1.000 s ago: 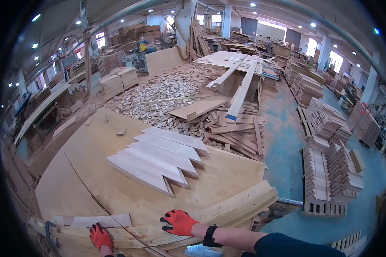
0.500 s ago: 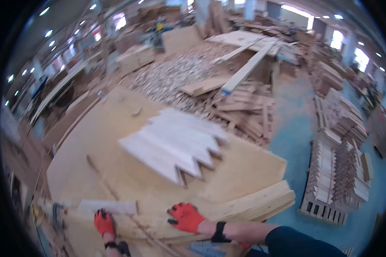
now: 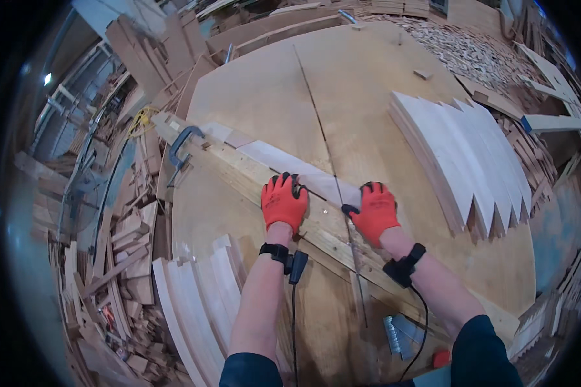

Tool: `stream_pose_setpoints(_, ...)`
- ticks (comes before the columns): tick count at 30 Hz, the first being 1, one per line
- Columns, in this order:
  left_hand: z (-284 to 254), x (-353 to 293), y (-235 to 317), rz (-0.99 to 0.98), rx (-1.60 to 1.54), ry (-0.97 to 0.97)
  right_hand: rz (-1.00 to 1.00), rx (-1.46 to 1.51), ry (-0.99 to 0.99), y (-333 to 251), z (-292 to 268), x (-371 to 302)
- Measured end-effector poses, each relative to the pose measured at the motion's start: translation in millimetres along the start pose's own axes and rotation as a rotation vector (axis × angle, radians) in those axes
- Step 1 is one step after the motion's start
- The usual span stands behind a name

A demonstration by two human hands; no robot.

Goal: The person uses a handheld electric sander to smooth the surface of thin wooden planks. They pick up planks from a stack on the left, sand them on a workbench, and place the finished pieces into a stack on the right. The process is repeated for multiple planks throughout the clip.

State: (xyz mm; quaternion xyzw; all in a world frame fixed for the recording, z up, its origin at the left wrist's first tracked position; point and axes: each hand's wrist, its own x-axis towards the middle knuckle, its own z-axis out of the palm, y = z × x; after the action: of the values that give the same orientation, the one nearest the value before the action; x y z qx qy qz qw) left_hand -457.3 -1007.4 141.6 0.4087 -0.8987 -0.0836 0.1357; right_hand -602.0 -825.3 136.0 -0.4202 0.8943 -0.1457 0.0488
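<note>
My left hand point(image 3: 284, 205), in a red glove with black fingertips, lies on the near edge of a pale wooden board point(image 3: 324, 185) and the thick timber strip point(image 3: 239, 169) beside it. Its fingers are stretched out and slightly apart. My right hand point(image 3: 374, 216), gloved alike, is closed over the board's right end, with the thumb on the near side and fingers on the far side. The board lies slantwise along the strip, across a dark slot point(image 3: 313, 103) in the worktop point(image 3: 252, 84). The board's underside is hidden.
A blue C-clamp point(image 3: 182, 147) grips the strip's left end. Stacked white boards with zigzag ends point(image 3: 461, 158) lie at the right. More pale boards point(image 3: 190, 309) stand at the lower left, near heaped offcuts point(image 3: 126, 303). A metal bracket point(image 3: 400, 335) lies near me.
My view has turned and come closer, so the worktop shows at a new angle. My right hand has come from the strip onto the board's end; my left hand stays by the board.
</note>
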Motion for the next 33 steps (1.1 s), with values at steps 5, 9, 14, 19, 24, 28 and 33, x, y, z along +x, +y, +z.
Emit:
stream_pose_setpoints(5, 7, -7, -1, -0.004, -0.006, 0.077, -0.212, 0.274, -0.124, 17, -37, -17)
stream_pose_setpoints(9, 1, -10, -5, -0.012, -0.028, 0.103, -0.689, -0.075, 0.162, 57, -108, 44)
stream_pose_setpoints(14, 4, -4, 7, 0.024, -0.041, 0.154, -0.293, -0.249, 0.444, 80, -139, 128)
stream_pose_setpoints(19, -4, -16, 16, -0.003, -0.050, 0.165, -0.385, -0.083, -0.161, -32, -20, 88)
stream_pose_setpoints(24, -35, -61, 2, 0.049, -0.299, -0.039, -0.313, -0.052, -0.217, -79, 6, 83)
stream_pose_setpoints(28, -142, -107, -29, -0.046, -0.106, -0.023, -0.337, -0.101, -0.206, -61, 5, 86)
stream_pose_setpoints(33, -172, -189, -69, -0.631, 0.228, -0.348, -0.337, -0.230, -0.224, -76, 5, 90)
